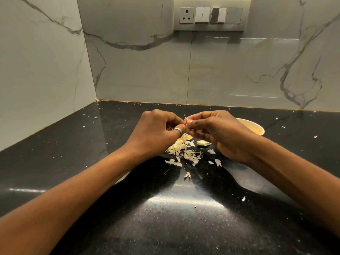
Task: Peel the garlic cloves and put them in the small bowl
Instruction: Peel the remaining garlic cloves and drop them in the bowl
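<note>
My left hand [156,131] and my right hand [219,133] meet above the black counter, fingertips pinching one small garlic clove [186,120] between them; a thin wisp of skin sticks up from it. The clove is mostly hidden by my fingers. Below the hands lies a pile of pale garlic skins [184,150]. One garlic clove [203,143] lies on the counter under my right hand. The small cream bowl [255,128] stands behind my right hand, partly hidden; its contents do not show.
The black speckled counter [180,218] carries scattered skin flakes. Marble wall tiles close it off at the back and the left, forming a corner [96,99]. A switch panel [210,15] is mounted high on the back wall.
</note>
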`<control>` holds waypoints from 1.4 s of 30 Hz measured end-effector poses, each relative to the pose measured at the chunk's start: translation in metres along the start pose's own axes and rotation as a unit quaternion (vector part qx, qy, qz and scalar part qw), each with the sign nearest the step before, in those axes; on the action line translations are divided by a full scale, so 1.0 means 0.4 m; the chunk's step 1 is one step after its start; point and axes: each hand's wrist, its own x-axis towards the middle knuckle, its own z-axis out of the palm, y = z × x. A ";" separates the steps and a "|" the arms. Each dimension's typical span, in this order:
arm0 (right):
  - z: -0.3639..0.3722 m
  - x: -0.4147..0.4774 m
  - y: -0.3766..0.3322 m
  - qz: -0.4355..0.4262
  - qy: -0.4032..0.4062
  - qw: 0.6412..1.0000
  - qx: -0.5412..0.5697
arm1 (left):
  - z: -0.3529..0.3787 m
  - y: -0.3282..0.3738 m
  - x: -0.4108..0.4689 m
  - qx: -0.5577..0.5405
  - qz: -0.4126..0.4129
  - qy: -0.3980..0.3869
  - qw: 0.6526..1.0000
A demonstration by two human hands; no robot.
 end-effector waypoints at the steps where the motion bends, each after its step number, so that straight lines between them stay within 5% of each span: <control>1: 0.001 0.000 0.002 0.000 -0.005 1.000 0.006 | 0.001 -0.001 0.000 -0.003 -0.002 -0.004 1.000; 42: 0.000 0.002 0.020 0.005 -0.020 0.999 -0.025 | 0.010 -0.010 -0.002 0.001 -0.039 0.031 0.999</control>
